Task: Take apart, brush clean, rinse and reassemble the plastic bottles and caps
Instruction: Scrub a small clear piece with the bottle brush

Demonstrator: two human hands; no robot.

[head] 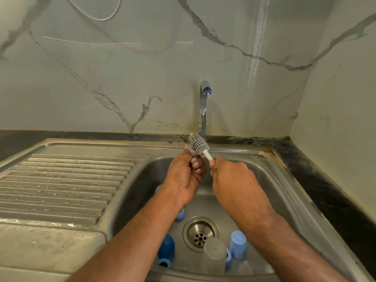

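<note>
Over the steel sink basin (270, 180), my right hand (232, 178) grips the white handle of a grey bottle brush (198, 144). My left hand (186, 171) holds a small clear part (192, 152) against the brush's bristles; most of that part is hidden by my fingers. On the basin floor lie a dark blue cap (166, 246), a light blue cap (238, 244), another light blue piece (180, 214) under my left forearm, and a clear plastic bottle (214, 255) lying near the drain (200, 233).
A chrome tap (204, 106) rises behind the basin; no water stream is visible. The ribbed draining board (65, 184) lies to the left. A dark counter edge (325, 190) runs along the right, with marble wall behind.
</note>
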